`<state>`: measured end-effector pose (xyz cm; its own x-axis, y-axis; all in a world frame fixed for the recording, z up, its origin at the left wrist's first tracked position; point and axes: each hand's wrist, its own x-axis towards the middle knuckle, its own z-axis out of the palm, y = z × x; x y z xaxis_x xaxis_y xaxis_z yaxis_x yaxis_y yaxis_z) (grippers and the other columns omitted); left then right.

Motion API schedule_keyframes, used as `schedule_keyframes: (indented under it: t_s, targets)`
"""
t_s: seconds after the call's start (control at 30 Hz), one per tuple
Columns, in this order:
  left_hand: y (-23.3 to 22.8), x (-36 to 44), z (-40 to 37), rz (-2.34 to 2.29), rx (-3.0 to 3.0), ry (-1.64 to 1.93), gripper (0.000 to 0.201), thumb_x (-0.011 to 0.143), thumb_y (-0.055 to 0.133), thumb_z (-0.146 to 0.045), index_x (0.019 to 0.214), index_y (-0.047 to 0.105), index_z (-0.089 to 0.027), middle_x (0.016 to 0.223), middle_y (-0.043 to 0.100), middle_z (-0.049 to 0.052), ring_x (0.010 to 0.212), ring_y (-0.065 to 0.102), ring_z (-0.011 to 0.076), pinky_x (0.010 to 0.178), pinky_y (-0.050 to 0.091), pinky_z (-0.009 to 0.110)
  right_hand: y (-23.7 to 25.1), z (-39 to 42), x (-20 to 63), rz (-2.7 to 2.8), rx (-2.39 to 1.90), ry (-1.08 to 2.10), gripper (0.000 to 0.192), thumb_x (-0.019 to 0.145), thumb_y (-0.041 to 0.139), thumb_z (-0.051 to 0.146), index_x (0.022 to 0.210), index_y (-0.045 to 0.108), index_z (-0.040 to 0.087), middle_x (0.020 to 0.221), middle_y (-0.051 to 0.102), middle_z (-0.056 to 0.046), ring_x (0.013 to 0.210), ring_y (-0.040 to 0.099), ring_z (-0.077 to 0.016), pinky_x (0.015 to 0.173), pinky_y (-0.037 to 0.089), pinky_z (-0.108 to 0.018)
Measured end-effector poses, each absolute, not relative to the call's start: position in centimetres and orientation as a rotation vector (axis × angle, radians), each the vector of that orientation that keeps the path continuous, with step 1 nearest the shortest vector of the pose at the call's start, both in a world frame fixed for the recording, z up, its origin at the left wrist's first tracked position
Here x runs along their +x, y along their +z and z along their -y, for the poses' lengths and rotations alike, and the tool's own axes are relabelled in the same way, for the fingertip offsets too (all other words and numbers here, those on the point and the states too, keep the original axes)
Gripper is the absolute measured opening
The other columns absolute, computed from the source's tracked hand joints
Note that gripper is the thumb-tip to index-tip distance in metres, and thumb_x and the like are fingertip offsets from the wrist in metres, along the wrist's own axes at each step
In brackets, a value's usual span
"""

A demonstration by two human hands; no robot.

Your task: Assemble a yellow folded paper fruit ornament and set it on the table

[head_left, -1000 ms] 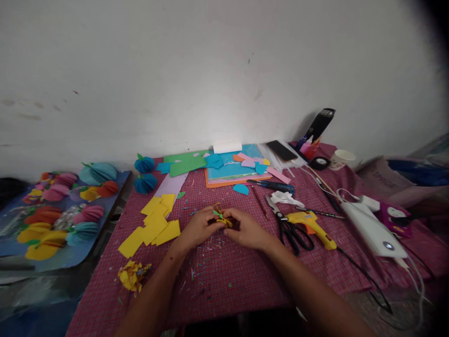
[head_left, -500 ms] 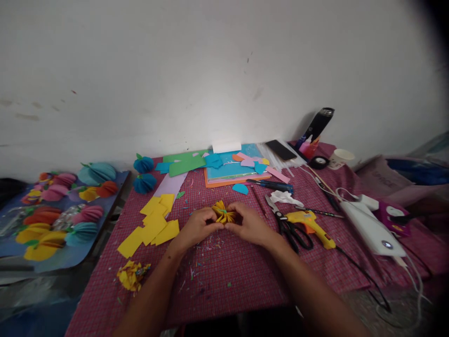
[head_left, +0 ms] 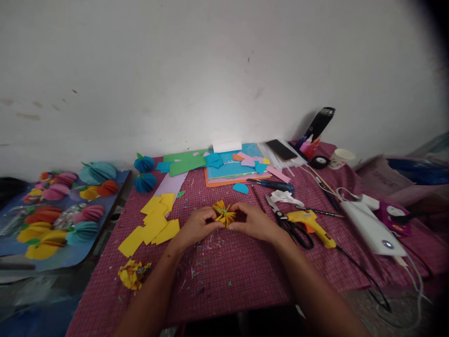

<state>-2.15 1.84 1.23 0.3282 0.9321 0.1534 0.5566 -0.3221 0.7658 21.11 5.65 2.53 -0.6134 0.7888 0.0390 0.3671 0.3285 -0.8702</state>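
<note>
At left of centre, yellow paper squares are spread on the counter. At mid-frame a yellow fanned paper ornament is pinched between the left hand and right hand, fingers clamped on its sides. Scissors and a yellow glue gun are laid just right.

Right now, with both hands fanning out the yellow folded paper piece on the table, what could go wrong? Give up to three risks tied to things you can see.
1. The left hand and right hand pinch the yellow paper fan from both sides; pulling apart could tear its folds.
2. The scissors lie just beside the right hand, so a sideways reach might meet the blades.
3. The glue gun sits close by with its cord trailing off the table; a snag could drag it.
</note>
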Motion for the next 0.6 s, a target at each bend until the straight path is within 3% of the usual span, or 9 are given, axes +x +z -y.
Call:
schedule_keyframes:
  t_s: [0.43,0.6]
  targets:
    - [1.1,-2.1,-1.8,-1.290,2.004,0.810,0.029,0.085,0.068,-0.035,0.068,0.055,-0.016,0.073,0.058,-0.002,0.070,0.052,0.0118,0.065,0.036,0.023,2.0,-6.0,21.1,2.160,-1.122,0.866,0.024,0.079,0.070,0.026,0.102,0.062,0.020,0.098,0.066,-0.005,0.084,0.059,-0.0186,0.073,0.043,-0.030]
    - [1.0,-2.1,-1.9,-1.290,2.016,0.821,0.028,0.085,0.068,-0.035,0.068,0.055,-0.016,0.073,0.057,-0.002,0.070,0.051,0.0120,0.065,0.036,0.024,1.5,-5.6,20.2,2.072,-1.358,0.749,0.022,0.079,0.068,0.027,0.097,0.057,0.021,0.077,0.065,-0.001,0.066,0.057,-0.0170,0.060,0.035,-0.028]
